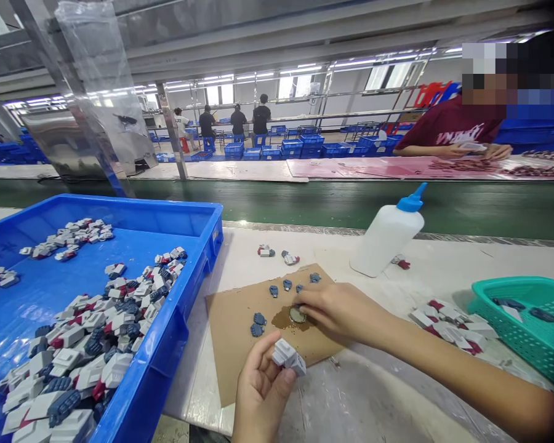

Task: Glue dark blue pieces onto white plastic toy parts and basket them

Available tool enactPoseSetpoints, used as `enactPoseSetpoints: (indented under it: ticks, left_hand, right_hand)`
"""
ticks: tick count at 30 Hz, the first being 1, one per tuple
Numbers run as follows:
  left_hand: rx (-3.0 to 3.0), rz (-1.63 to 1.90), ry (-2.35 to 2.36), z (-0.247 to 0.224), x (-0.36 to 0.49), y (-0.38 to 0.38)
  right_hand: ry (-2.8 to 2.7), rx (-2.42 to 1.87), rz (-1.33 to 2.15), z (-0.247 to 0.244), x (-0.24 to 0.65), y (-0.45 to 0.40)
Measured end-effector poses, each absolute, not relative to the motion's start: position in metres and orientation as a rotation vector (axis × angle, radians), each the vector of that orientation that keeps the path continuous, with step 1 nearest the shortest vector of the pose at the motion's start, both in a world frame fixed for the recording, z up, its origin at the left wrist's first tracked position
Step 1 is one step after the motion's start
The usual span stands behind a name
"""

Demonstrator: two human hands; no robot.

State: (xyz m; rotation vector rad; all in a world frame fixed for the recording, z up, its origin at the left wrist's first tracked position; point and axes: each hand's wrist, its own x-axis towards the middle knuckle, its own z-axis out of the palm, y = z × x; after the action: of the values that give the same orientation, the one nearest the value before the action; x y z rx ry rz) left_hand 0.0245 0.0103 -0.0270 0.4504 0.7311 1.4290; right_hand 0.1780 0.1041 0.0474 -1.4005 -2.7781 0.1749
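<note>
Work looked partway, my read. Blue tray (215, 240) at left held a big heap of grey, red and dark blue pieces (87, 332), many apparently joined up, so likely the done lot. Left over, as far as visible: six loose dark blue parts (257, 330) on the cardboard sheet (233, 363), a pile of grey and red pieces (452, 326) beside the green basket (512, 286), plus a few dark items inside that basket. Couldn't tell if the two small pieces (290, 258) beyond the cardboard were complete.

Piece in hand: grey block (284, 354), above the near part of the cardboard. Left hand (261, 384) had its grip clamped on it, thumb on the near side, fingers curled behind, palm turned up, forearm rising from the bottom edge.

Right forearm ran in from lower right across the worktop (397, 406); right hand (327, 307) was palm down, fingertips bunched at the small round dish (298, 314) in the wet stain (281, 319). Couldn't tell whether that grip held anything; fingertips partly hidden. White bottle (385, 240) with blue nozzle stood tilted-looking behind the right hand, near the conveyor (281, 206)
</note>
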Motion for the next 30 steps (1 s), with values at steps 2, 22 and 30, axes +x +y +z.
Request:
enactPoseSetpoints:
  ticks: [2,22,30]
  left_hand:
    - [0.442,1.424,0.761,-0.027,0.025,0.011]
    - [0.487,1.406,0.762,-0.025,0.023,0.009]
    - [0.513,1.400,0.770,-0.024,0.023,0.009]
  right_hand:
    - [-2.589,-1.382,0.347,0.054,0.182,0.100]
    - [-2.293,-1.122,0.987,0.065,0.176,0.056]
    - [-2.349,-1.126,1.048,0.066,0.175,0.055]
